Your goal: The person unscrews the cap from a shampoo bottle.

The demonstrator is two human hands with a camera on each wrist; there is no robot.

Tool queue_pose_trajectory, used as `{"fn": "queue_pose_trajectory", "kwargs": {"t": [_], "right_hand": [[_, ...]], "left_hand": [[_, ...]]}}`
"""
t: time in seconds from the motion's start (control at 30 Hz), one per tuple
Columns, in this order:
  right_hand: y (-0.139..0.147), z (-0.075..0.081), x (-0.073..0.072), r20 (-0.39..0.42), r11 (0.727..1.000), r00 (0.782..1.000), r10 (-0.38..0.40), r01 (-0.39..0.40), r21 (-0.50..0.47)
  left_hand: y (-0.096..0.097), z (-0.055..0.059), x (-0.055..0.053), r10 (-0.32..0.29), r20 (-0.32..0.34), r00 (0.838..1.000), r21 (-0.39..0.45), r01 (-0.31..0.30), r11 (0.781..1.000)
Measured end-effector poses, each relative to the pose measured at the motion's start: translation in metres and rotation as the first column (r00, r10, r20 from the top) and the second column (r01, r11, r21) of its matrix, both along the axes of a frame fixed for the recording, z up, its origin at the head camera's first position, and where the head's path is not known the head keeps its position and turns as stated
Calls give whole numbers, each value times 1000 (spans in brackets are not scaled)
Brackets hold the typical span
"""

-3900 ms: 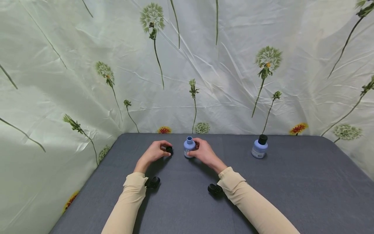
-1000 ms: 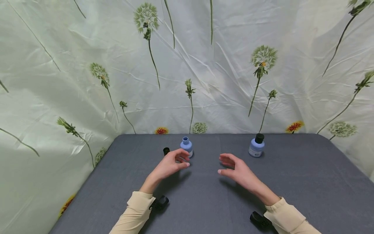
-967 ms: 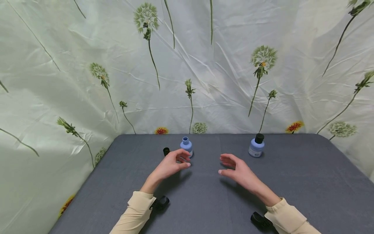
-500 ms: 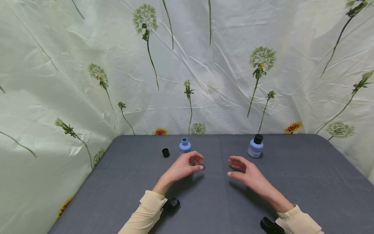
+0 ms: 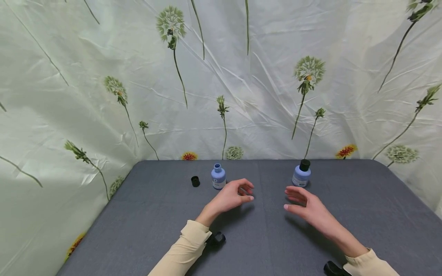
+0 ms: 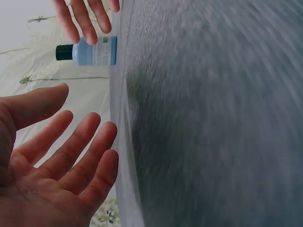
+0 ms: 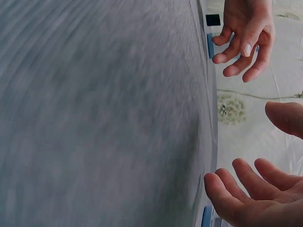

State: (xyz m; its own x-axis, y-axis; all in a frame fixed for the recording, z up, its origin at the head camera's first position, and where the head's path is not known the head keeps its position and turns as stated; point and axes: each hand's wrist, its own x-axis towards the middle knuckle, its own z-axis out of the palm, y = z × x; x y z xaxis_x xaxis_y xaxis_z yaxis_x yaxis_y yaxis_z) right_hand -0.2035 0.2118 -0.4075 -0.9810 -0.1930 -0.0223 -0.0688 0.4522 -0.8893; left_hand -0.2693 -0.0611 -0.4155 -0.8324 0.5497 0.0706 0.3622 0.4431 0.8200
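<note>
Cap (image 5: 195, 181) lies left of centre in the frame, just beside its likely match, an upright, uncapped bottle (image 5: 218, 177). The left hand (image 5: 229, 195), loosely curved and holding nothing, is near that bottle. The right hand (image 5: 312, 209), relaxed and also holding nothing, is nearest the capped bottle (image 5: 301, 176) right of centre. A leftward swing of the left hand could tip the uncapped bottle, spilling any contents.
</note>
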Motion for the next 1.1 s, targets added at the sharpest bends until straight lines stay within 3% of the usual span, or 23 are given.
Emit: {"fn": "queue_pose_trajectory", "kwargs": {"t": [0.4,0.63,1.1], "right_hand": [[25,-4,0,-21,998,1000,-12,13,62],[38,-4,-6,-46,993,999,-24,29,118],[58,-4,-13,-106,989,993,-44,58,136]], "left_hand": [[24,1,-5,-26,12,1000,17,25,1000],[35,5,-14,-12,5,1000,11,12,1000],[59,7,-31,22,-19,1000,-5,-22,1000]]}}
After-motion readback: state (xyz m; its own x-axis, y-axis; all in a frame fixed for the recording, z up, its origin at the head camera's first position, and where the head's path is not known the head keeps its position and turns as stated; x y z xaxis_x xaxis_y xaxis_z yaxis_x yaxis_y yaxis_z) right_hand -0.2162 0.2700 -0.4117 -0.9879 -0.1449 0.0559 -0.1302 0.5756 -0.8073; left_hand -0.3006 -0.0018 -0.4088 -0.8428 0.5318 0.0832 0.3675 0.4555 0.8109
